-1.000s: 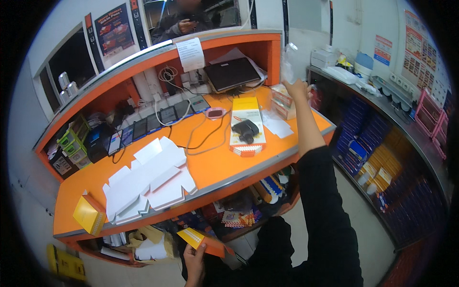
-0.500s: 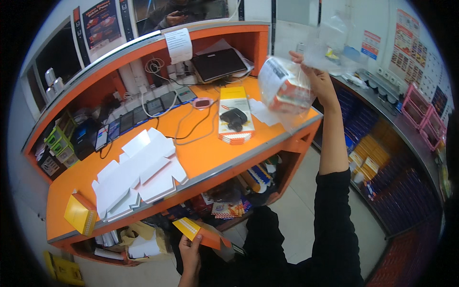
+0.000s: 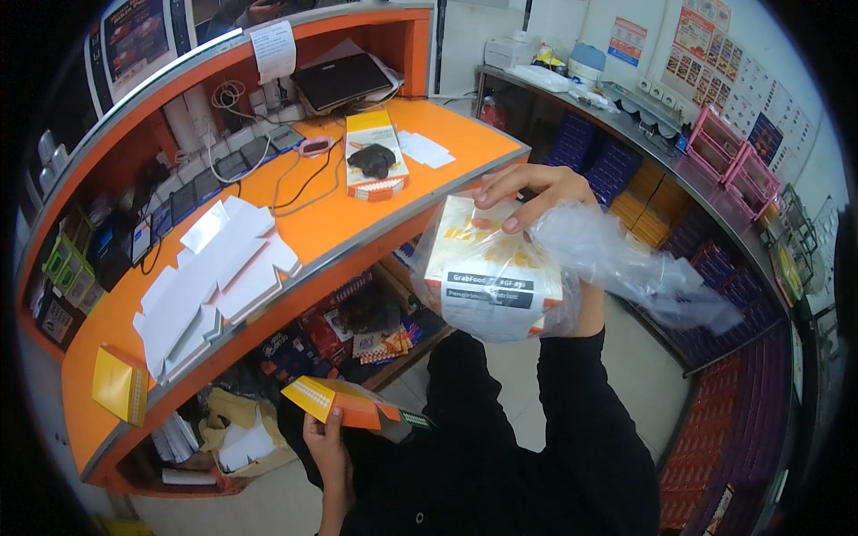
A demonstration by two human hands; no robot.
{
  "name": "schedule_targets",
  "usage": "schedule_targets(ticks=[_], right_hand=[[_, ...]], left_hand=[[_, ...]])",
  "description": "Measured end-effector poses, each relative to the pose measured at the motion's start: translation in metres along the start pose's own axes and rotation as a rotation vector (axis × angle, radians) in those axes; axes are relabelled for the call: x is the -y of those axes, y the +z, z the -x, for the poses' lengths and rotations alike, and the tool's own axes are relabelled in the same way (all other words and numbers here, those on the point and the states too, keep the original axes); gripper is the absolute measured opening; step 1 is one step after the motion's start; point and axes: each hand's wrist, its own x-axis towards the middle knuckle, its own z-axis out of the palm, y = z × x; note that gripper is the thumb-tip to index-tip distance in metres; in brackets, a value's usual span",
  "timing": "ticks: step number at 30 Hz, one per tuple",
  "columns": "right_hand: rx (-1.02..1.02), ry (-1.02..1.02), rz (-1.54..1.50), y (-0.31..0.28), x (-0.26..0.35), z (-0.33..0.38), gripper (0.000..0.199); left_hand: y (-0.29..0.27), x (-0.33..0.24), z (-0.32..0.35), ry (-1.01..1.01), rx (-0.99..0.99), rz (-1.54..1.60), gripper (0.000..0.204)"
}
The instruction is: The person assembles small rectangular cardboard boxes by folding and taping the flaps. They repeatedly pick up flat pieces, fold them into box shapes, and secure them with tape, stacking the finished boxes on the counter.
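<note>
My right hand (image 3: pixel 547 189) is raised in front of the counter's right end, its fingers closed on the gathered neck of a clear plastic bag (image 3: pixel 643 268). Inside the bag is a white box (image 3: pixel 487 255) with yellow and orange print and a dark printed label. The bag's loose end trails off to the right of the wrist. Low near my lap, my left hand (image 3: pixel 331 451) grips a yellow and orange carton (image 3: pixel 335 399), thumb on top; its far end shows dark green and lies against my dark clothing.
Flat white carton blanks (image 3: pixel 210 277) and a folded yellow box (image 3: pixel 119 384) lie on the orange counter (image 3: pixel 304 237). A black object (image 3: pixel 374 161) rests on a yellow-white box (image 3: pixel 386 188). Phones and cables line its back. Pink racks (image 3: pixel 715 143) stand on the right-hand shelf.
My right hand has brought the bagged box from above the counter's end down and closer to me, and the bag has turned. The view has swung right. My left hand keeps its carton.
</note>
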Motion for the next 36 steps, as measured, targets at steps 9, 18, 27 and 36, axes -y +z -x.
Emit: schedule_targets(ticks=[9,18,27,36], right_hand=[[-0.276,0.191,-0.290,0.015,-0.004,0.005,0.028],[-0.619,0.450,-0.354,0.017,-0.007,-0.015,0.028],[-0.541,0.429,0.621,-0.013,-0.073,-0.133,0.024],[-0.726,0.520,0.371,-0.104,-0.239,-0.349,0.029]], left_hand=[[-0.011,-0.011,0.020,0.004,-0.023,0.052,0.025],[-0.017,-0.004,0.010,-0.023,0.041,0.136,0.028],[-0.042,0.008,-0.037,-0.168,-0.055,0.219,0.025],[-0.061,0.033,-0.091,-0.144,-0.108,-0.031,0.023]])
